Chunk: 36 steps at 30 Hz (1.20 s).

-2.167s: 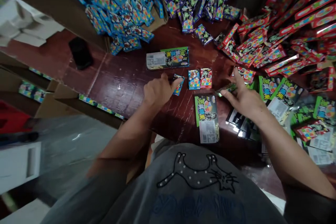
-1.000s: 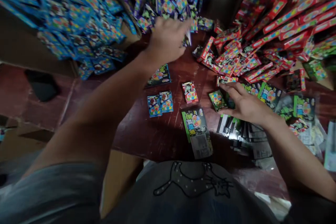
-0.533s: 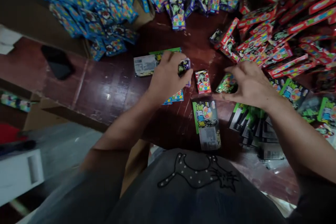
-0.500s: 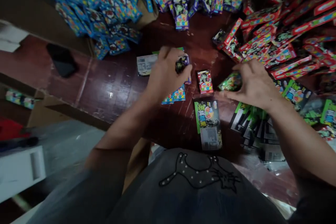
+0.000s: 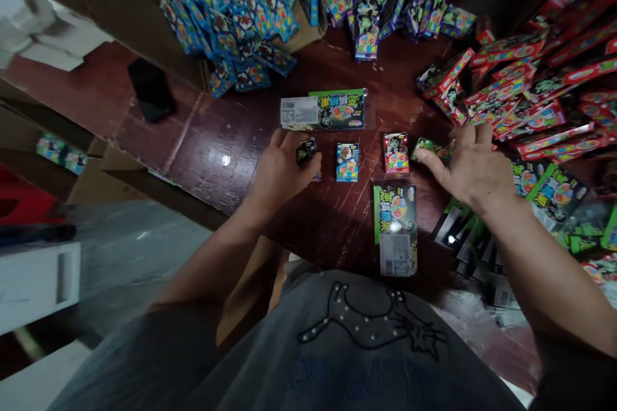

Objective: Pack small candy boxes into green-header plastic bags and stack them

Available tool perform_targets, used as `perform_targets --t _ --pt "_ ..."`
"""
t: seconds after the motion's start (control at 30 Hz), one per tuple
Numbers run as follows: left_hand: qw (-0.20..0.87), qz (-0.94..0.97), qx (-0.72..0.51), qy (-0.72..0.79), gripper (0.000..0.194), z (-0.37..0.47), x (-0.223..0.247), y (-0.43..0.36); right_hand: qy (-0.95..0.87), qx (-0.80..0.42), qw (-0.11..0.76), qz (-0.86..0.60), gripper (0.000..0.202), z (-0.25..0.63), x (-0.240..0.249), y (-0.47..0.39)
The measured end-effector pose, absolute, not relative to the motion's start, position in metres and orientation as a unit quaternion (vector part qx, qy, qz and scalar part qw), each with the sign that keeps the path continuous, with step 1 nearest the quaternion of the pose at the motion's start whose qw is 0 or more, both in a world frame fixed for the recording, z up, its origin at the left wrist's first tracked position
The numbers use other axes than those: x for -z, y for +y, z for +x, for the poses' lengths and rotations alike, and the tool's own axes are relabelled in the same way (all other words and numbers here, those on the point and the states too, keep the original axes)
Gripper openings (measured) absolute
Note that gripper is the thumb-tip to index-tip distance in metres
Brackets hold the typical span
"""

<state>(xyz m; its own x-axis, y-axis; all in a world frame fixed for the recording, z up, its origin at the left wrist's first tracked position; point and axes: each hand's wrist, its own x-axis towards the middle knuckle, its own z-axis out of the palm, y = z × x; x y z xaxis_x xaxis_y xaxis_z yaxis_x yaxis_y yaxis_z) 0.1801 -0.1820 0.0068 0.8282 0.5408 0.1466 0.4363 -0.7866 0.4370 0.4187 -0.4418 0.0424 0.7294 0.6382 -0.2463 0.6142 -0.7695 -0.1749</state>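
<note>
A: Where was the purple pkt (image 5: 305, 153)?
B: In the L hand (image 5: 282, 167), grip pinching it btwn thumb & fingers.
A: And the R hand (image 5: 482, 167)?
B: Its grip pinched the green pkt (image 5: 432, 146), thumb across its end.
A: What lay btwn them?
B: Blue pkt (image 5: 347, 162) nearer L, red pkt (image 5: 396, 153) nearer R, apart on the worktop (image 5: 332, 225).
A: Round those?
B: Back pouch (image 5: 325, 110) lay beyond, front pouch (image 5: 396, 228) nearer the shirt (image 5: 366, 366). Farther off, L to R, sat the blue pile (image 5: 241, 6), purple pile (image 5: 367, 29) & red pile (image 5: 530, 90). Blk phone (image 5: 151, 91) was far L.
</note>
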Motion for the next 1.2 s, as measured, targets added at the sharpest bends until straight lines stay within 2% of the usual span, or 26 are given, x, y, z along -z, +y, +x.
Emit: perform_targets --t 0.1,0.23,0.33,0.43,0.53,0.6,0.67,0.83,0.97,1.07,1.1,1.2 --pt "0.242 0.935 -0.16 0.204 0.037 0.207 -0.022 -0.208 -0.483 -0.179 0.019 -0.857 0.107 0.437 -0.041 -0.451" --pt "0.232 0.957 -0.09 0.151 0.034 0.254 -0.013 -0.242 -0.61 -0.216 -0.034 -0.761 0.076 0.459 -0.029 -0.453" --pt "0.189 0.968 -0.044 0.157 0.04 0.266 0.001 -0.243 -0.616 -0.204 -0.032 -0.76 0.076 0.466 -0.022 -0.451" --pt "0.179 0.971 -0.075 0.138 0.06 0.252 -0.001 -0.24 -0.577 -0.16 -0.026 -0.801 0.088 0.462 -0.016 -0.448" --pt "0.207 0.975 -0.027 -0.082 0.075 0.223 -0.008 -0.254 -0.556 -0.123 0.009 -0.822 0.102 0.457 -0.009 -0.444" --pt "0.212 0.937 0.029 -0.276 0.076 0.203 -0.005 -0.273 -0.56 -0.102 0.049 -0.82 0.109 0.457 -0.006 -0.442" --pt "0.197 0.908 0.044 -0.367 0.076 0.186 0.006 -0.294 -0.564 -0.085 0.08 -0.818 0.113 0.458 -0.008 -0.438" --pt "0.147 0.942 0.018 -0.3 0.074 0.178 0.021 -0.351 -0.644 -0.121 0.111 -0.747 0.116 0.438 -0.014 -0.408" --pt "0.143 0.951 0.045 -0.269 0.05 0.182 0.006 -0.378 -0.7 -0.151 0.109 -0.689 0.107 0.405 0.0 -0.371" --pt "0.142 0.961 0.061 -0.229 0.044 0.162 -0.001 -0.362 -0.698 -0.14 0.109 -0.694 0.098 0.389 0.013 -0.354" --pt "0.142 0.968 0.066 -0.195 0.048 0.149 -0.001 -0.351 -0.694 -0.136 0.113 -0.698 0.097 0.387 0.015 -0.351" --pt "0.147 0.985 0.081 -0.047 0.094 0.109 -0.001 -0.313 -0.673 -0.136 0.133 -0.714 0.101 0.381 0.018 -0.349"
